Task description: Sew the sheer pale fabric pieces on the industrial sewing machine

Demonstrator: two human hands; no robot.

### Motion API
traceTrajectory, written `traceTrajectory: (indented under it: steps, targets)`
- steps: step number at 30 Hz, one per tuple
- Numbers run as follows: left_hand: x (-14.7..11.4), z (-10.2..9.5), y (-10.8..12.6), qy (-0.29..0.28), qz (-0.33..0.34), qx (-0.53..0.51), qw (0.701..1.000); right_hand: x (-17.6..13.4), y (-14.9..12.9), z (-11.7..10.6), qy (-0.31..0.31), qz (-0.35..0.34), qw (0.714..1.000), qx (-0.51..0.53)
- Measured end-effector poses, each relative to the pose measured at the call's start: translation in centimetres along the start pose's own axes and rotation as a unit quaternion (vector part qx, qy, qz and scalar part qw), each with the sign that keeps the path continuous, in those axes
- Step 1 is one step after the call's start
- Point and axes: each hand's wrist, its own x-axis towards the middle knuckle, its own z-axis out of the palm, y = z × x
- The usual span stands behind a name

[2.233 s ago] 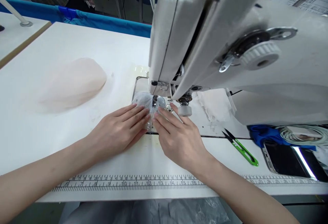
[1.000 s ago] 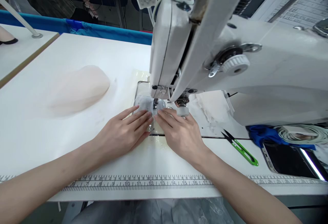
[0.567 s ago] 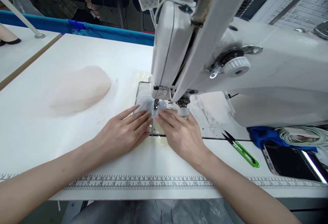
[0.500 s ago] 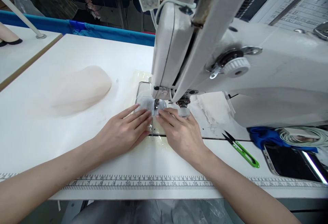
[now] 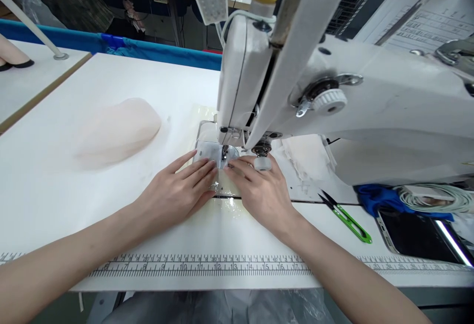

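Note:
A white sewing machine (image 5: 237, 82) stands over the table, its presser foot (image 5: 224, 152) down near the shiny needle plate (image 5: 206, 134). My left hand (image 5: 181, 185) lies flat just left of the foot, fingers stretched out over the plate's front part. On the other side, my right hand (image 5: 261, 185) rests palm down with its fingers extended, fingertips close to the foot and partly behind the white knob (image 5: 262, 164). Any cloth under the fingertips is too thin or too hidden to make out.
Sheer pale fabric (image 5: 126, 129) lies on the left of the white table. Right of the needle area are pale fabric pieces (image 5: 307, 155), green thread snips (image 5: 350, 221), a phone (image 5: 418, 235) and coiled cord (image 5: 437, 196). A printed ruler (image 5: 200, 266) runs along the front edge.
The view has shifted slightly, so the machine sits a little further left and lower. Both hands keep nearly the same place beside the presser foot.

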Motion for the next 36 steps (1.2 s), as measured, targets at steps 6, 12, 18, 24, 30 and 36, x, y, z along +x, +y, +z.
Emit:
traceTrajectory:
  steps: [6,12,18,24,30,36]
  targets:
    - [0.0,0.2,-0.2,-0.010,-0.003,0.006,1.000,0.0,0.1,0.2,-0.008,-0.006,1.000,-0.018]
    - [0.2,0.8,-0.6,-0.012,-0.016,0.003,1.000,0.4,0.5,0.4,-0.013,-0.007,0.999,-0.031]
    - [0.6,1.3,-1.3,-0.020,-0.043,-0.016,0.999,0.4,0.7,0.3,-0.009,-0.010,0.999,-0.031]
    - [0.4,1.9,-1.8,-0.022,-0.117,-0.043,0.992,0.3,0.5,-0.3,-0.023,-0.002,1.000,-0.007]
    - [0.7,-0.5,-3.0,-0.053,-0.181,-0.062,0.980,0.1,0.2,-0.5,0.013,0.029,0.992,0.121]
    - [0.4,-7.1,-6.3,-0.217,-0.227,-0.379,0.871,2.2,-1.5,-2.3,-0.095,0.134,0.867,0.471]
